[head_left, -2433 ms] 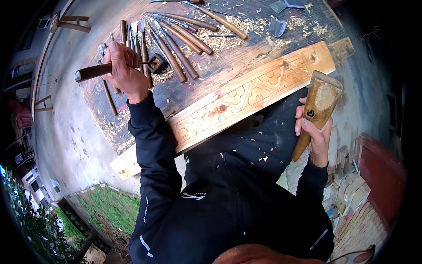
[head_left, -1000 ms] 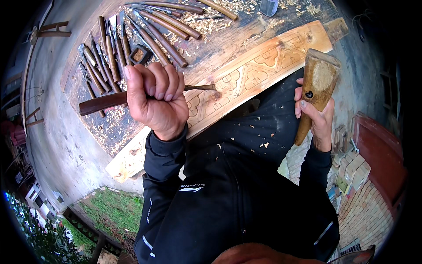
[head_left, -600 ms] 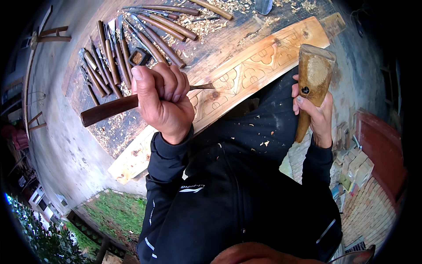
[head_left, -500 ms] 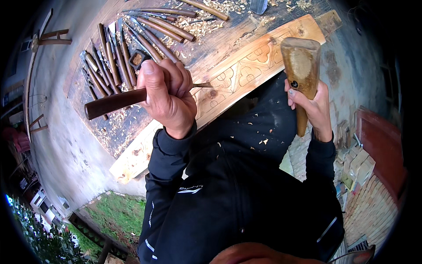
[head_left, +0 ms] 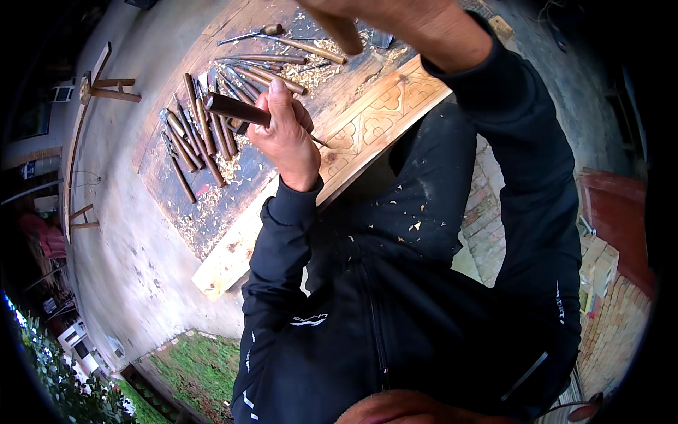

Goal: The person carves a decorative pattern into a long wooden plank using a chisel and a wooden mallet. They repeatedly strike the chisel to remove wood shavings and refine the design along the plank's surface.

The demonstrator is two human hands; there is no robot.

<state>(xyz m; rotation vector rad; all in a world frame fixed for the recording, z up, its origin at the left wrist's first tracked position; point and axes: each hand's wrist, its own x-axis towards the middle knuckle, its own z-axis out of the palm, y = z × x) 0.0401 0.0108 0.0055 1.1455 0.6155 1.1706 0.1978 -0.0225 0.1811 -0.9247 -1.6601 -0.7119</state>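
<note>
Apparent step, striking: with left hand (head_left: 291,143) closed round chisel (head_left: 232,109) at 11 o'clock and right hand (head_left: 402,15) gripping mallet handle (head_left: 346,35) at 12 o'clock, next align the blow squarely.

On the workbench (head_left: 339,100), chisels (head_left: 205,127) lie behind and left of the board (head_left: 374,127).

A black jacket (head_left: 441,321), closed by a long front zip (head_left: 375,318), carries a white chest mark (head_left: 311,321) left of the zip and pale sleeve stripes (head_left: 525,376) on either side of it, with dark trousers (head_left: 427,212) beyond.
</note>
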